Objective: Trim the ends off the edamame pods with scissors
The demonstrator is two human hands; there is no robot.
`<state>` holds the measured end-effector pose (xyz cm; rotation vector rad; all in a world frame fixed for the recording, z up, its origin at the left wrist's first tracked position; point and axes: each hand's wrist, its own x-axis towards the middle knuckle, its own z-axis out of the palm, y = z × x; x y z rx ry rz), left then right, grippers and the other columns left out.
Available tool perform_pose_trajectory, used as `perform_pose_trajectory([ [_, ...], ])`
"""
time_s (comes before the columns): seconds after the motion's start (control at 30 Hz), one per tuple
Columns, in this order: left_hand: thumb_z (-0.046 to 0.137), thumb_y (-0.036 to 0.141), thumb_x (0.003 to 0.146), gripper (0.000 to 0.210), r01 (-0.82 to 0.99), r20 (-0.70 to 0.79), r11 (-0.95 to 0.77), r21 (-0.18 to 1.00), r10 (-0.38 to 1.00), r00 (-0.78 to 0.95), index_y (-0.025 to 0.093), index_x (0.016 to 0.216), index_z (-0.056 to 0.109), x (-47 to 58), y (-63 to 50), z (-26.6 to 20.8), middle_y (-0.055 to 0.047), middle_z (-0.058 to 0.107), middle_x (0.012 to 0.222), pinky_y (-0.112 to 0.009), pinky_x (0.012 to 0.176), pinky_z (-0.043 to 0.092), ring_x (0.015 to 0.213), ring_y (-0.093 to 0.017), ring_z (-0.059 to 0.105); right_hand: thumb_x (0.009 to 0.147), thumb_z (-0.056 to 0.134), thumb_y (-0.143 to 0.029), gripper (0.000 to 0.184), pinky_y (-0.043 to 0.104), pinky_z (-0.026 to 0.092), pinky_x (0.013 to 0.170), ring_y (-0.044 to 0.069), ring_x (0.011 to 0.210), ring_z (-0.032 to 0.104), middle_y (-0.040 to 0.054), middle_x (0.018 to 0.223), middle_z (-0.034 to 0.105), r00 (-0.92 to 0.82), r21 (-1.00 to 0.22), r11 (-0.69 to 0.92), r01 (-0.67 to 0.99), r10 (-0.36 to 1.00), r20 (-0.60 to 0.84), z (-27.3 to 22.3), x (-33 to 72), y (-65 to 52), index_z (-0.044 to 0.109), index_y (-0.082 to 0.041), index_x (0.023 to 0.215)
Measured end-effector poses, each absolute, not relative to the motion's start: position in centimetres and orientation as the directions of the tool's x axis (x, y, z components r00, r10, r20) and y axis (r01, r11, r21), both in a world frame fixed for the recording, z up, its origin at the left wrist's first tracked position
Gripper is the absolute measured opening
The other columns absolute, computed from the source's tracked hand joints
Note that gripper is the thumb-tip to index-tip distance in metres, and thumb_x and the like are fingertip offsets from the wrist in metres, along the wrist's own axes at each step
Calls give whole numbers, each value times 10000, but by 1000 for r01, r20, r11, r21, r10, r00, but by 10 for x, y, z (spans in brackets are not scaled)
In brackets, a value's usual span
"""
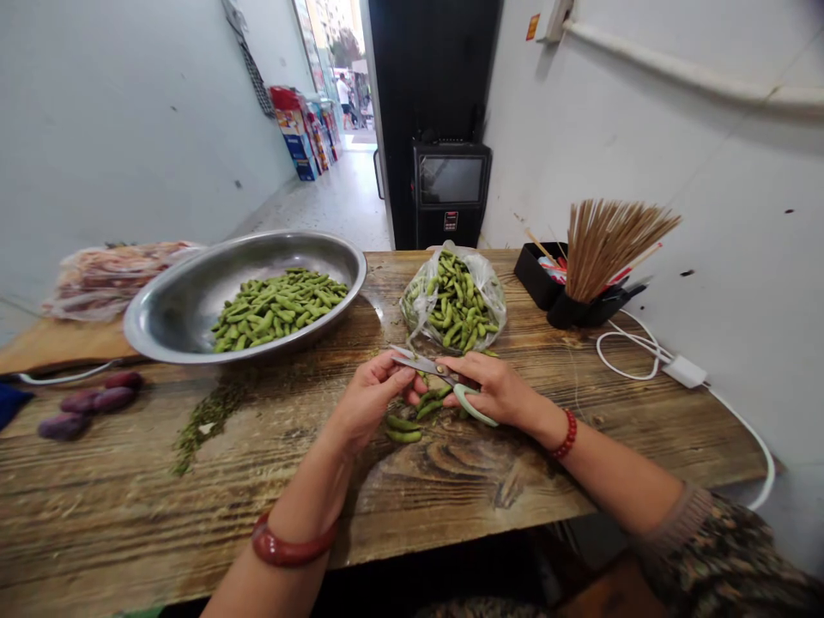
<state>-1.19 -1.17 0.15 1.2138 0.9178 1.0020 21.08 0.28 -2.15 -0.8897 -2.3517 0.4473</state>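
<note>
My right hand (493,386) is closed round the pale green handles of a pair of scissors (475,405), whose blades point left toward my other hand. My left hand (379,384) has its fingers pinched together at the blades, on a green pod (421,378) that is mostly hidden. Several loose edamame pods (404,431) lie on the wooden table just below. Beyond my hands stands an open clear plastic bag (421,300) full of edamame pods (460,300). To the left, a wide metal basin (173,300) holds a heap of pods (276,309).
Trimmed bits (206,425) lie left on the table (289,506), near several purple-red oval items (96,401). A bagged pile (116,275) sits on a board at far left. On the right are wooden skewers (608,249), a black box (537,275) and a white cable (627,369).
</note>
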Motion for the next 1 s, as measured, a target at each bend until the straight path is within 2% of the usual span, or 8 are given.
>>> perform_pose_trajectory([
  [0.13,618,281,795,147,-106,-58,92,990,957,284,142,835,594,-12,-11,3,-23,637,688,-228,575,434,557,-107,562,844,624,-398,510,280,474,698,166,749,569,69,909,621,-599,-463,731,502,680,423,-22,212,4,512,-186,1294],
  [0.27,583,220,743,87,-141,-76,99,985,985,157,174,807,547,-16,-6,1,7,598,700,-236,571,427,568,-109,534,818,655,-410,500,285,481,704,169,742,580,62,878,635,-498,-504,686,524,727,472,-21,215,8,552,-184,1252],
  [0.37,557,198,718,27,92,-8,2,996,998,63,180,738,556,-18,-2,-6,40,516,619,-217,524,350,520,-95,435,820,656,-396,493,293,486,731,181,791,596,77,923,643,-466,-520,672,528,741,484,-21,217,11,554,-179,1251],
  [0.5,609,239,713,88,511,140,-230,828,968,209,175,654,620,-18,1,-17,19,505,590,-240,565,314,577,-126,437,817,661,-382,484,297,489,732,182,785,591,74,914,639,-466,-523,659,541,752,466,-20,218,10,560,-178,1244],
  [0.6,652,237,686,38,602,167,-320,731,940,298,199,690,657,-18,-1,-22,9,521,633,-251,573,299,611,-145,451,815,662,-384,484,302,493,722,182,773,589,72,905,639,-468,-525,650,550,760,451,-19,217,10,560,-186,1245],
  [0.77,647,225,706,37,707,124,-341,619,932,341,203,723,671,-20,-2,-25,-7,550,690,-260,603,316,655,-155,478,816,659,-394,486,296,485,712,180,767,588,71,899,636,-469,-521,652,551,758,453,-20,217,10,560,-190,1247],
  [0.87,619,217,730,61,681,177,-329,654,942,286,187,721,672,-20,0,-23,-8,549,678,-254,607,331,645,-148,481,820,654,-392,474,298,483,718,182,776,595,74,900,639,-467,-524,659,540,752,464,-21,217,11,566,-184,1237],
  [1.0,592,267,772,140,447,152,-217,868,973,176,157,708,649,-20,0,-15,-12,577,673,-237,616,364,645,-134,494,811,667,-389,485,297,489,730,180,793,602,73,922,645,-460,-542,666,513,746,481,-25,217,13,564,-183,1238],
])
